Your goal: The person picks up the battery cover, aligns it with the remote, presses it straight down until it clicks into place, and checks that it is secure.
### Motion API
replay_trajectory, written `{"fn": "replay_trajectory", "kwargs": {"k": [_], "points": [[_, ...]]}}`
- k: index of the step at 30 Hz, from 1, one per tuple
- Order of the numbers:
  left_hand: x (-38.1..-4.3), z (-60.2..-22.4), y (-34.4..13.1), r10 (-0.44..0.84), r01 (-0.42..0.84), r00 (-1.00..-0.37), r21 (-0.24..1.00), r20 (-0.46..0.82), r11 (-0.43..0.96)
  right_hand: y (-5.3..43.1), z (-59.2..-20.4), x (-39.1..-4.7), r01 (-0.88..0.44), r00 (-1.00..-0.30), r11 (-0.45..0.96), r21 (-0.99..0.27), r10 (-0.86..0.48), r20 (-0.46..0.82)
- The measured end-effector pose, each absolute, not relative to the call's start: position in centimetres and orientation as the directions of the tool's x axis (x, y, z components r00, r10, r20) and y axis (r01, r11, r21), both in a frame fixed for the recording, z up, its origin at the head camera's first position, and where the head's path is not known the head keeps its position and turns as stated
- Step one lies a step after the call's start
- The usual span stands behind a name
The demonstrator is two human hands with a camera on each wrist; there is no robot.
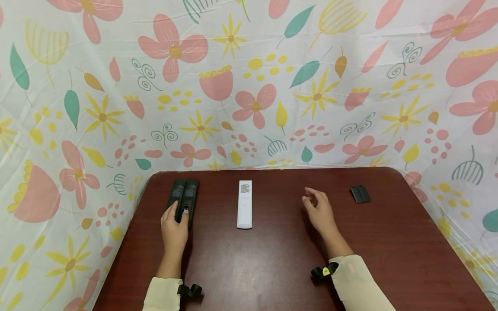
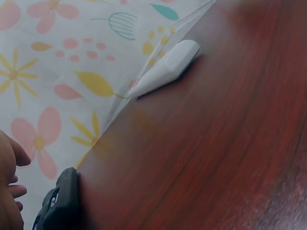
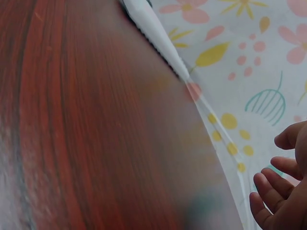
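Your left hand (image 1: 175,231) lies loosely extended over two black remote controls (image 1: 190,192); you can't tell if it touches. A white remote control (image 1: 244,214) lies back-up; your right hand (image 1: 322,216) is empty, half-curled. Two black covers (image 1: 365,194), apparently detached, remain unfitted.
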State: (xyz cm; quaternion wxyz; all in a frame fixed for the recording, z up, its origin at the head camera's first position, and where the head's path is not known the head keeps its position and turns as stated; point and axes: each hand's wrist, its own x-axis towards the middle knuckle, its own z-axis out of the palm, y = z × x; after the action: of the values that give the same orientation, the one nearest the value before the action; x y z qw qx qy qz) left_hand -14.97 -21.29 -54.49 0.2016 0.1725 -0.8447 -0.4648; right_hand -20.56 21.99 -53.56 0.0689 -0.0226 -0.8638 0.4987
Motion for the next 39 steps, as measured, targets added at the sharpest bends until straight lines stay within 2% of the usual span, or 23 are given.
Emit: {"fn": "replay_trajectory", "kwargs": {"k": [24, 33, 39], "points": [[-14.9, -55.2, -23.0, -0.494, -0.185, -0.86, 0.824, 0.128, 0.536, 26.6, -54.3, -20.8, 0.038, -0.985, 0.58, -0.814, 0.157, 0.066], [-15.0, -55.6, -23.8, -0.536, -0.172, -0.827, 0.828, 0.173, 0.533, 28.1, -54.5, -20.9, 0.044, -0.977, 0.605, -0.795, 0.192, 0.092], [-14.8, -55.4, -24.1, -0.511, -0.2, -0.851, 0.825, 0.122, 0.528, 29.1, -54.6, -20.8, 0.037, -0.975, 0.624, -0.781, 0.193, 0.107]]}}
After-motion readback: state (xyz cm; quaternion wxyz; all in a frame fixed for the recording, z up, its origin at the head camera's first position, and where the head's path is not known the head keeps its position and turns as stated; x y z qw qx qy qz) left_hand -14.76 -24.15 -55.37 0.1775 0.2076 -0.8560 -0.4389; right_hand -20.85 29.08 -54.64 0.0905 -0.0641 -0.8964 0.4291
